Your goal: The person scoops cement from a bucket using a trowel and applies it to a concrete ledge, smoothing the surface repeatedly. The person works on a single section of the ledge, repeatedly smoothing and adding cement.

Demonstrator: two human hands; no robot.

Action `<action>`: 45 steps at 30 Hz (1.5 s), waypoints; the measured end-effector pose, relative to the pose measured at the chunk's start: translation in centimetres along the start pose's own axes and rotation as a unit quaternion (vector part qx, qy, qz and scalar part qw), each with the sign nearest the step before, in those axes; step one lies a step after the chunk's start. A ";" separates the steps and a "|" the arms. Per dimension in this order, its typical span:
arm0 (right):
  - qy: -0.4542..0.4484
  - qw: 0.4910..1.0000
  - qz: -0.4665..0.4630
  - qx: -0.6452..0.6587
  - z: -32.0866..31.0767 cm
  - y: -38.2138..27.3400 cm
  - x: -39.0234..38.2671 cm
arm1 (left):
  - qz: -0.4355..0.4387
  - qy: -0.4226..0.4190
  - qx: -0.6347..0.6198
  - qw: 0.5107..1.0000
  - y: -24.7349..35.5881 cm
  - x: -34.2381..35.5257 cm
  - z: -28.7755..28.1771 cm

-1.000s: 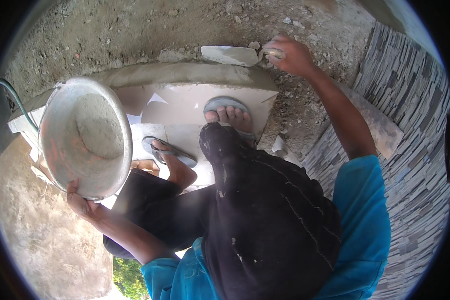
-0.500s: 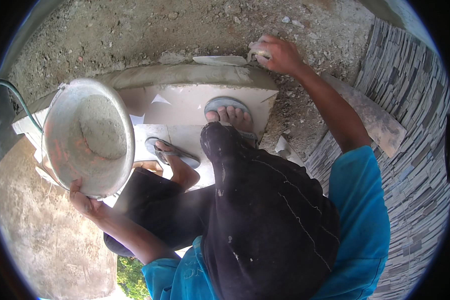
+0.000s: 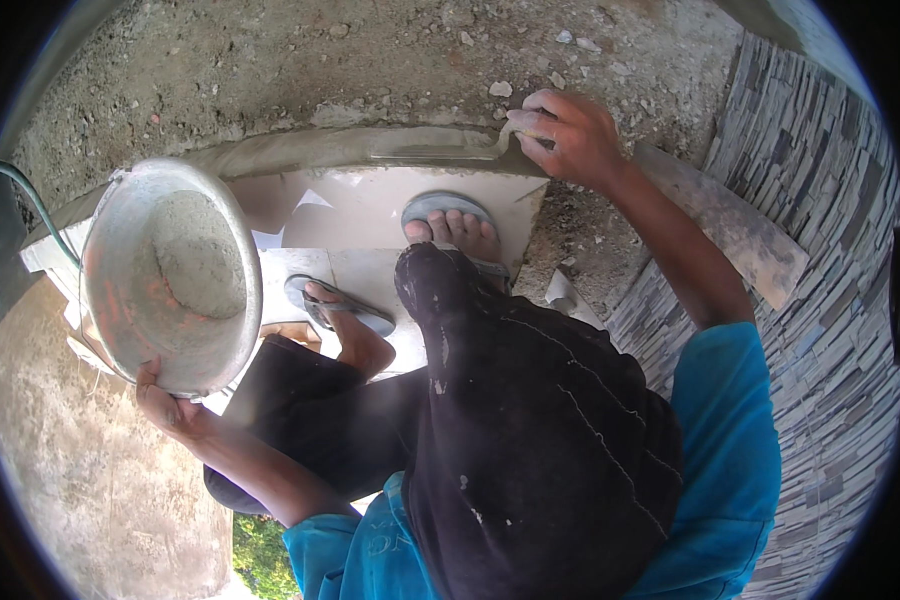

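The left hand (image 3: 165,402) is closed over the near rim of a round, mortar-crusted bucket (image 3: 118,290), its thumb lying on the inside of the wall and the other fingers underneath, partly hidden. The bucket stands at the left with its mouth facing the camera, and grey mortar (image 3: 205,250) lies in its bottom. Ahead and to the right, the right hand (image 3: 575,140) is curled around the handle of a plastering trowel (image 3: 432,152); most of the handle is covered by the fingers. The trowel's long blade points left and lies on a band of wet mortar (image 3: 300,148) along the far edge of a pale tiled step (image 3: 355,210), its near edge showing as a thin bright line. Beyond that band spreads rough ground (image 3: 300,60) strewn with gravel, with a whitish stone chip (image 3: 500,89) just beyond the right hand. The person's two feet, in grey flip-flops (image 3: 418,206), rest on the tiles between the bucket and the trowel. To the right, a mortar-stained board (image 3: 720,222) lies beside a wall of stacked stone strips (image 3: 820,290). A dark green hose (image 3: 36,206) curves in behind the bucket at the far left.
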State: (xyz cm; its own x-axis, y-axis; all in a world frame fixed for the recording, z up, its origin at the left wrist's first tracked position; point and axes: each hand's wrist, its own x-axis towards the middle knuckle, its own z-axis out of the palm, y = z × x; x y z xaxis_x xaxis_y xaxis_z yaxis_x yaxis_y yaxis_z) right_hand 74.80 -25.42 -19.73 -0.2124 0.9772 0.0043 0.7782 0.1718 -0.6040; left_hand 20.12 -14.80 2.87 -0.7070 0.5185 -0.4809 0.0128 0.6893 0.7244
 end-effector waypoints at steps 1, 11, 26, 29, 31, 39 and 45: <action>0.010 1.000 -0.005 -0.006 -0.4 -0.4 -0.1 | -0.002 0.001 -0.004 1.000 0.0 0.1 0.0; 0.042 0.998 -0.016 -0.054 -3.0 -1.9 -2.2 | 0.000 -0.007 -0.009 1.000 0.3 0.3 0.1; -0.019 0.986 0.098 0.132 -10.1 -6.8 4.9 | 0.113 -0.039 -0.009 0.993 0.3 -10.1 5.7; -0.037 0.983 0.078 0.161 -9.7 -11.0 7.1 | 0.133 -0.078 -0.005 0.988 0.5 -13.3 8.5; -0.064 0.988 0.054 0.128 -8.6 -13.0 8.6 | 0.148 -0.087 0.006 0.985 0.0 -14.6 9.1; -0.103 0.995 0.011 0.005 -4.6 -15.7 9.7 | 0.171 -0.134 0.068 0.974 -2.0 -17.0 10.6; -0.165 0.986 -0.006 -0.014 -1.3 -17.0 9.3 | 0.189 -0.173 0.071 0.964 -2.1 -17.0 11.3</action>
State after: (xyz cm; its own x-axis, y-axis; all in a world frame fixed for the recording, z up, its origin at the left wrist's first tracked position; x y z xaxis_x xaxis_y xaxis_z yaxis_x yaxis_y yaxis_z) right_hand 60.31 -19.07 -8.40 -0.3986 0.8820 -0.2514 0.7892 0.1902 -0.5840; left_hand 40.09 -19.29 3.91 -0.3554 0.8672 -0.3489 0.3372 0.4671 0.8174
